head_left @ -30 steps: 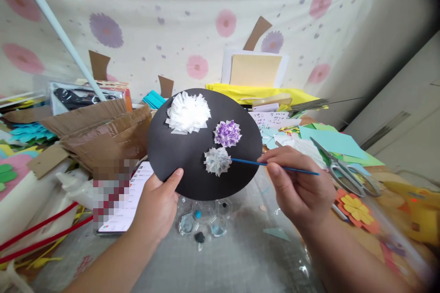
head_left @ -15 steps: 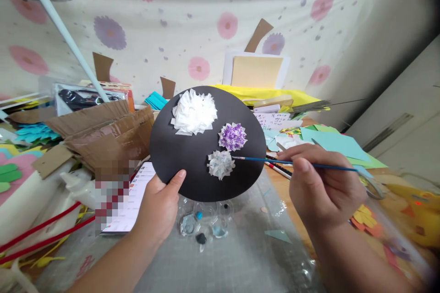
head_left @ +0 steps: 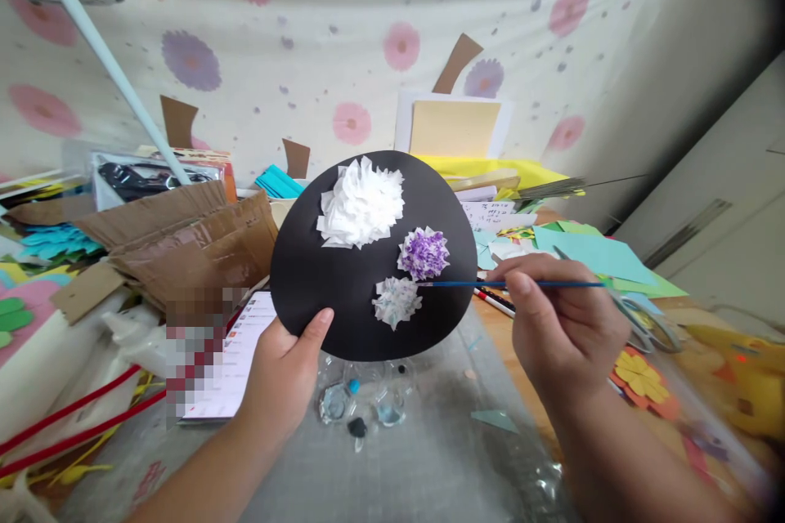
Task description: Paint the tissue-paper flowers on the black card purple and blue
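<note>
My left hand grips the lower left edge of a round black board, thumb on its face. Three ruffled paper flowers sit on the board: a large white flower at the top, a purple-and-white flower at the right, and a pale greyish flower below it. Pinched in my right hand is a thin blue paintbrush. Its tip points left, at the upper right edge of the pale flower; whether it touches the petals I cannot tell.
Small clear paint pots stand on the plastic-covered table under the board. A folded brown cardboard box and a white glue bottle are at left. At right lie scissors, turquoise paper and an orange paper flower.
The board has turned slightly clockwise in my left hand, carrying its flowers round. My right hand has shifted a little left with the paintbrush, which stays beside the pale flower.
</note>
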The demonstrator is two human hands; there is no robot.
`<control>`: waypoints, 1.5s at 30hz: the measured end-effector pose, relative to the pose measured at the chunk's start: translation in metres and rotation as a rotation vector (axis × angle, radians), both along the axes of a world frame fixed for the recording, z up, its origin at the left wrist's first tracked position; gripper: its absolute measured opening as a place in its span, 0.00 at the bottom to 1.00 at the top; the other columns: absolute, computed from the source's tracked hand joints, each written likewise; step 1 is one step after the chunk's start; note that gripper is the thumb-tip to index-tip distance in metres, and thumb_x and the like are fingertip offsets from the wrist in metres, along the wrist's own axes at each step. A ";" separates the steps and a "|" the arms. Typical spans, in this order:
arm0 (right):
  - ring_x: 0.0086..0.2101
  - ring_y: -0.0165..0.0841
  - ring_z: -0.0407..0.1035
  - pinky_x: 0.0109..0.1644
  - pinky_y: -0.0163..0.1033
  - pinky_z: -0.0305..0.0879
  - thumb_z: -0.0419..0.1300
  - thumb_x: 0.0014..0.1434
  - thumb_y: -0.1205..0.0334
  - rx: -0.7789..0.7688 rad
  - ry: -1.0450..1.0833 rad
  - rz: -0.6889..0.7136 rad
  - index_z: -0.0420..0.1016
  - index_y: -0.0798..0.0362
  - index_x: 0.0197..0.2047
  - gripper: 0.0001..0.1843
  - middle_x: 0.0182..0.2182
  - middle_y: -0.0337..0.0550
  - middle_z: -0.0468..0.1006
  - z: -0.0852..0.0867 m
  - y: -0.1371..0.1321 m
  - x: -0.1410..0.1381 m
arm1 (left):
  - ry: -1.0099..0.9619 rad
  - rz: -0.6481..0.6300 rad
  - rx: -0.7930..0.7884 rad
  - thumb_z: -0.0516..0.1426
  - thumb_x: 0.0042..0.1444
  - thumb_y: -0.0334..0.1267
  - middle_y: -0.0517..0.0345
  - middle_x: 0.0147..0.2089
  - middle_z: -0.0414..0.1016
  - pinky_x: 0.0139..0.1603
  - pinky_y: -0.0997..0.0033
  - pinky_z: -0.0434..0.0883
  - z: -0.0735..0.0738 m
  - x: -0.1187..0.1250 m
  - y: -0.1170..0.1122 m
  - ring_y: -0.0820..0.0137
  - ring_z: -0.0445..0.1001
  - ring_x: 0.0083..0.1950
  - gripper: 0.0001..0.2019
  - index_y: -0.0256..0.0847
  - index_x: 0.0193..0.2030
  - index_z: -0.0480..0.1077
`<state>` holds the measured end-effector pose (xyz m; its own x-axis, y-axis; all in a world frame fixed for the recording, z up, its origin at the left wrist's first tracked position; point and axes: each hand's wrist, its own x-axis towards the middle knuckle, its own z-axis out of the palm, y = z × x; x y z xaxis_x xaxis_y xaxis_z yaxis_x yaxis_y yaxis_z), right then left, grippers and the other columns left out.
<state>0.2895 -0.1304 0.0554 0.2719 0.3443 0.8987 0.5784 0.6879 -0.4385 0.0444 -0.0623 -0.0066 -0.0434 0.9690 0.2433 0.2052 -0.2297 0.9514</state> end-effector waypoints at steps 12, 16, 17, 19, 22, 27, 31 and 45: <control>0.32 0.33 0.73 0.36 0.41 0.70 0.61 0.63 0.67 -0.020 0.127 0.032 0.76 0.49 0.38 0.03 0.30 0.40 0.79 -0.001 -0.002 -0.001 | 0.150 0.049 0.017 0.58 0.58 0.55 0.56 0.61 0.77 0.70 0.50 0.62 0.013 0.002 -0.006 0.49 0.65 0.68 0.25 0.45 0.57 0.75; 0.33 0.34 0.74 0.35 0.41 0.70 0.62 0.62 0.68 -0.123 0.027 0.072 0.76 0.49 0.39 0.04 0.32 0.40 0.79 -0.001 -0.004 -0.002 | 0.174 0.044 0.038 0.58 0.58 0.55 0.55 0.61 0.77 0.70 0.50 0.61 0.016 0.003 -0.007 0.50 0.65 0.69 0.25 0.44 0.57 0.75; 0.33 0.34 0.74 0.36 0.41 0.70 0.62 0.62 0.68 -0.126 0.007 0.046 0.76 0.49 0.38 0.04 0.31 0.40 0.80 -0.001 -0.005 -0.002 | 0.178 0.044 0.041 0.58 0.58 0.55 0.54 0.61 0.77 0.71 0.50 0.61 0.016 0.003 -0.008 0.50 0.64 0.69 0.25 0.44 0.56 0.75; 0.32 0.33 0.74 0.36 0.41 0.69 0.63 0.61 0.68 -0.088 0.031 0.022 0.76 0.49 0.38 0.04 0.31 0.39 0.79 0.000 -0.006 -0.003 | 0.178 0.042 0.043 0.58 0.58 0.55 0.54 0.60 0.77 0.70 0.51 0.61 0.017 0.004 -0.008 0.50 0.66 0.68 0.24 0.44 0.55 0.76; 0.32 0.34 0.74 0.35 0.41 0.69 0.62 0.62 0.68 -0.066 0.056 0.068 0.76 0.49 0.38 0.04 0.30 0.39 0.79 0.001 -0.007 -0.004 | 0.171 0.031 0.042 0.58 0.58 0.54 0.54 0.58 0.79 0.69 0.51 0.63 0.017 0.004 -0.009 0.52 0.69 0.66 0.22 0.45 0.53 0.77; 0.31 0.34 0.73 0.34 0.41 0.69 0.63 0.61 0.68 -0.090 -0.034 -0.028 0.76 0.48 0.38 0.04 0.29 0.38 0.78 0.002 -0.006 -0.004 | 0.167 0.021 0.046 0.58 0.58 0.54 0.51 0.54 0.81 0.67 0.50 0.65 0.018 0.003 -0.010 0.51 0.73 0.63 0.22 0.42 0.52 0.78; 0.31 0.34 0.74 0.34 0.42 0.69 0.62 0.62 0.68 -0.053 -0.008 0.010 0.75 0.48 0.37 0.04 0.28 0.39 0.78 0.003 -0.007 -0.004 | 0.178 0.018 0.048 0.58 0.58 0.53 0.49 0.50 0.83 0.66 0.50 0.66 0.017 0.004 -0.010 0.52 0.77 0.57 0.23 0.40 0.52 0.77; 0.33 0.36 0.75 0.38 0.45 0.73 0.61 0.62 0.68 -0.089 -0.139 0.018 0.74 0.48 0.38 0.05 0.29 0.40 0.78 0.004 -0.011 -0.008 | 0.171 0.025 0.017 0.57 0.58 0.54 0.48 0.49 0.83 0.59 0.53 0.72 0.022 0.006 -0.012 0.51 0.78 0.56 0.25 0.39 0.55 0.76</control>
